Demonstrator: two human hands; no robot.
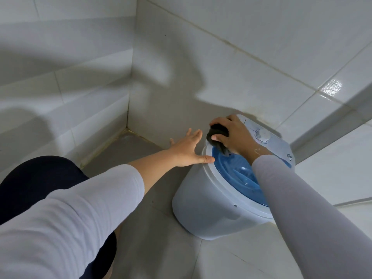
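Gripping the cloth [217, 136] under curled fingers on the washer [205, 202] rim in the head view, the right hand [236, 136] may shove it askew, since the left hand [187, 151], fingers spread, braces it by thumb tip only.

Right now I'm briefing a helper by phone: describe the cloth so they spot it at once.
Find the small white washing machine by the tiled wall, with a blue lid. At the lid's far rim, the right hand grips the cloth. It is the only dark, crumpled thing there.
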